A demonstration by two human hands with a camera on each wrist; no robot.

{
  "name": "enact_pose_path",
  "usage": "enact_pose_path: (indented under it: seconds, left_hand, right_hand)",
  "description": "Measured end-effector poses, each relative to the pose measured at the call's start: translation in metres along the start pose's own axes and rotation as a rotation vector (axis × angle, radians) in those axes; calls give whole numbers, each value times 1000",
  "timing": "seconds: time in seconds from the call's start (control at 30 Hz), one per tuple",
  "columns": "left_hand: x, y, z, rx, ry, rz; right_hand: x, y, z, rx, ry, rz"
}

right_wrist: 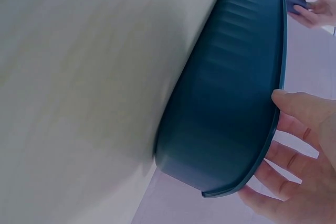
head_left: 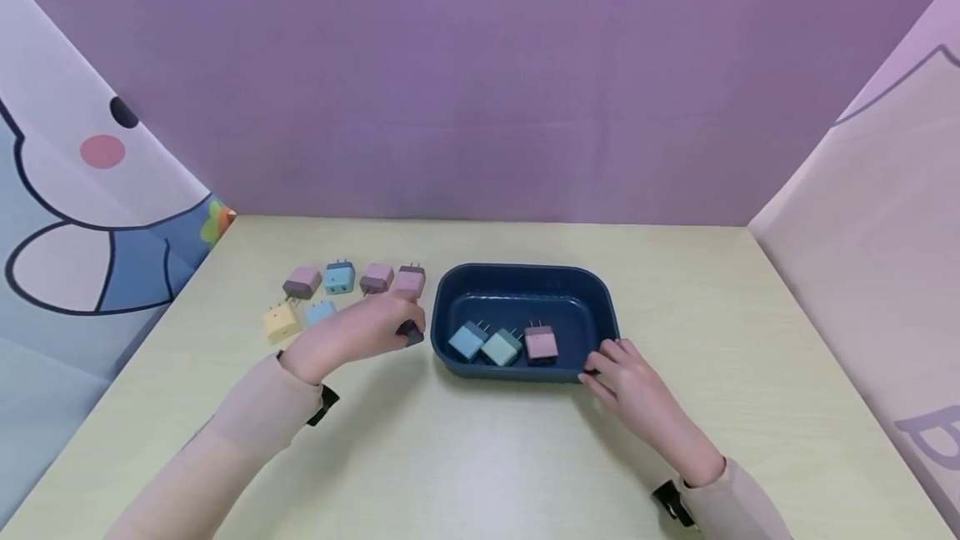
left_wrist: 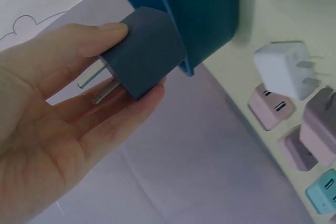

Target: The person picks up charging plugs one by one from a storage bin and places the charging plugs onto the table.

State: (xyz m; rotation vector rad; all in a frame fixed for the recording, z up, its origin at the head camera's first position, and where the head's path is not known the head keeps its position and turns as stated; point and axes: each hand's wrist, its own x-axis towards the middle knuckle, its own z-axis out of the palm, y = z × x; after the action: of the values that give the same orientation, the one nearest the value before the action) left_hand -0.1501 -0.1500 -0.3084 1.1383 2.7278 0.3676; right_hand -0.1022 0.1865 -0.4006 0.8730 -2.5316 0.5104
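Note:
My left hand pinches a dark grey-blue plug charger between thumb and fingers, its two metal prongs pointing back to the palm. It is held just left of a dark blue plastic bin. At the bin's near right corner, my right hand grips the rim, the thumb outside and the fingers over the edge. Inside the bin lie a blue charger, a green charger and a pink charger, along the near side.
Left of the bin, several chargers lie on the table, among them a yellow one, a blue one and a pink one. A white charger shows in the left wrist view. A purple backdrop stands behind.

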Motion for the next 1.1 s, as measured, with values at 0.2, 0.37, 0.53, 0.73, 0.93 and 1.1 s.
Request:
enact_pose_path:
  seconds: [0.2, 0.37, 0.53, 0.73, 0.93, 1.1]
  left_hand:
    - [0, -4, 11, 26, -5, -28]
    - [2, -6, 20, 35, -48, -56]
    - [3, -8, 28, 42, -81, -101]
    - [2, -12, 37, 78, -91, -107]
    - [3, -16, 45, 54, -95, -79]
    - [2, -17, 50, 49, -89, -68]
  right_hand:
    - [0, 0, 0, 2, 7, -9]
    - [1, -1, -1, 5, 6, -11]
    - [1, 0, 0, 1, 18, -21]
    - [1, 0, 1, -7, 38, -35]
    - [1, 0, 2, -7, 38, -37]
    - [0, 0, 1, -7, 35, -35]
